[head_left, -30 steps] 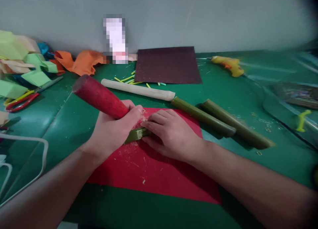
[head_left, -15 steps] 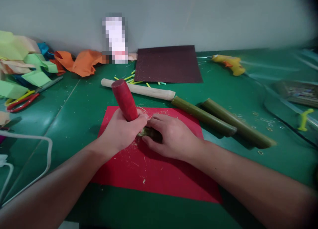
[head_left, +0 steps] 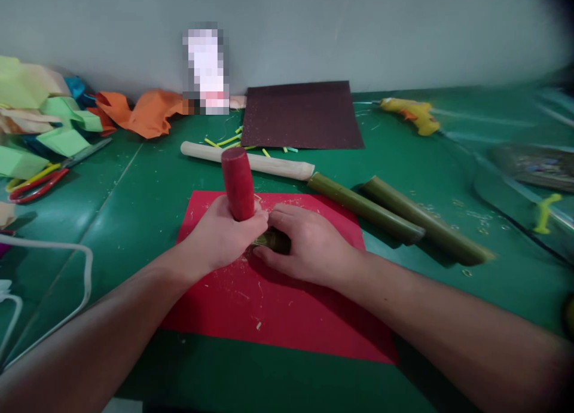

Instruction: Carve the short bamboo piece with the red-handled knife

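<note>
My left hand (head_left: 222, 236) is closed around a tool with a thick red handle (head_left: 237, 183). The handle points up, nearly upright, and the tool's working end is hidden under my fingers. Beside it, my right hand (head_left: 311, 239) is wrapped over a short green bamboo piece (head_left: 277, 241), pressing it down on a red sheet (head_left: 287, 317). The fingertips of both hands almost meet at the bamboo's left end. Fine pale shavings lie scattered on the sheet around them.
Behind the hands lie a pale wooden stick (head_left: 269, 165) and two green bamboo lengths (head_left: 365, 207). Farther back are a dark brown sheet (head_left: 302, 117) and a yellow glue gun (head_left: 412, 113). Red-handled scissors (head_left: 42, 186), coloured paper (head_left: 63, 141) and a white cable (head_left: 87, 269) are at left.
The red handle has swung from a leftward tilt to nearly upright as my left hand turned. My right hand keeps its hold on the bamboo piece.
</note>
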Motion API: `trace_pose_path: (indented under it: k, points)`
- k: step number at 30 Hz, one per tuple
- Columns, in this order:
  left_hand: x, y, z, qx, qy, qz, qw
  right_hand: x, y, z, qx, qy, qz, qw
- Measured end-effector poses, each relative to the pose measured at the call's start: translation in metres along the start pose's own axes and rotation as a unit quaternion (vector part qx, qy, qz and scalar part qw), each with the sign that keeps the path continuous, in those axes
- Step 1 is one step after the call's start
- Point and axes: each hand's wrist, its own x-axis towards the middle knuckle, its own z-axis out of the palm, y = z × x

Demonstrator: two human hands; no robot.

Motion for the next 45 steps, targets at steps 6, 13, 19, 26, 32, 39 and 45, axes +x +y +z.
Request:
trace_pose_path:
  k: [6,13,19,26,32,39,45]
  points:
    - [0.002,-0.003,0.0,0.017,0.024,0.004,1.0,0.0,0.001,0.002,0.005,0.002,-0.002,1.0]
    - [0.0,-0.005,0.012,-0.01,0.118,0.025,0.993,0.003,0.002,-0.001,-0.008,-0.01,0.033,0.999]
    - [0.002,0.0,0.012,-0.037,0.164,0.039,0.985,0.004,0.001,-0.001,-0.005,-0.015,0.046,0.999]
    - [-0.001,0.002,0.006,-0.054,0.091,0.019,0.994,0.005,0.0,0.0,0.012,-0.012,0.067,0.998]
    - [-0.001,-0.003,0.005,-0.023,0.019,0.043,0.999,0.005,0.001,-0.002,0.034,0.001,0.067,0.997]
    - [0.002,-0.007,0.005,-0.007,0.036,0.03,0.999,0.004,0.0,-0.001,0.03,0.005,0.066,0.997]
    - [-0.004,-0.008,0.01,-0.032,0.105,0.044,0.993,0.005,0.002,-0.002,0.044,-0.003,0.064,0.997]
